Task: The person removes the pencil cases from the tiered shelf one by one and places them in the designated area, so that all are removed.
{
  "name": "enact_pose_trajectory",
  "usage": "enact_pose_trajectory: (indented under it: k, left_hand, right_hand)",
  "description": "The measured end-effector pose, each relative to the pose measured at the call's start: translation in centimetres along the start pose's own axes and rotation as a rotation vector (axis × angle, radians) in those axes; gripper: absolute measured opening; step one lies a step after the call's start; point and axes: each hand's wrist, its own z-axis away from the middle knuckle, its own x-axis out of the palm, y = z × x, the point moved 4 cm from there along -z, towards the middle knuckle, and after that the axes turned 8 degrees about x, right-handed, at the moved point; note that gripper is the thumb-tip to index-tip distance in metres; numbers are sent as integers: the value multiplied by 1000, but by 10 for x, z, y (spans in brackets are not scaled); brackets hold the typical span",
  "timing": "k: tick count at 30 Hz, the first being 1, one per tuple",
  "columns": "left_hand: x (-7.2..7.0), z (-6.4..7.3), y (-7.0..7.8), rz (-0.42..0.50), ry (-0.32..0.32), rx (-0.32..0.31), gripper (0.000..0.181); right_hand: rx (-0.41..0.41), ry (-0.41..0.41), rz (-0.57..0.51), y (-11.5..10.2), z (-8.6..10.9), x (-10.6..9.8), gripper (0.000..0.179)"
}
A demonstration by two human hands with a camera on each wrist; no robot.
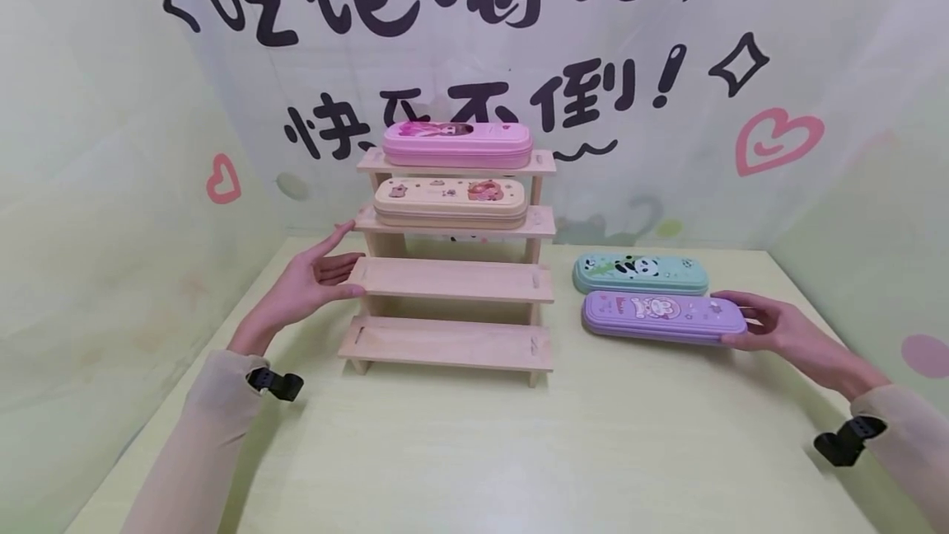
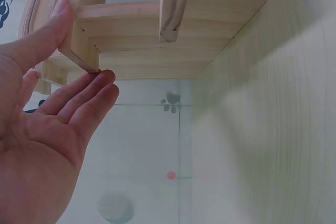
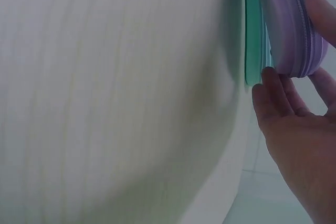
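Note:
A stepped wooden rack [image 1: 448, 344] with several tiers stands at the middle of the table. My left hand [image 1: 315, 278] holds the left end of a tier; in the left wrist view the thumb [image 2: 59, 17] lies on the front of the board, with fingertips at its end. A purple zippered pencil case [image 1: 663, 317] is gripped at its right end by my right hand [image 1: 774, 328]. In the right wrist view, this case [image 3: 289, 24] is raised off the table. Just behind it lies a green panda pencil case [image 1: 641, 273].
On the top tier sits a pink pencil case [image 1: 457, 147], and on the tier below a cream one [image 1: 451, 203]. A printed cloth backdrop [image 1: 474, 48] rises behind the table [image 1: 489, 452], with cloth walls at both sides.

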Motion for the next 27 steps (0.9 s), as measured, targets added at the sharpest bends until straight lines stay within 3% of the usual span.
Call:
enact_pose_trajectory:
  k: [14,27]
  left_hand:
    - [0,-3,0,8,-4,13,103]
    - [-1,-3,1,-3,-5,6,104]
  right_hand:
    - [52,0,121,2,-14,-6,76]
    - [61,-17,149,7,-23,-5,78]
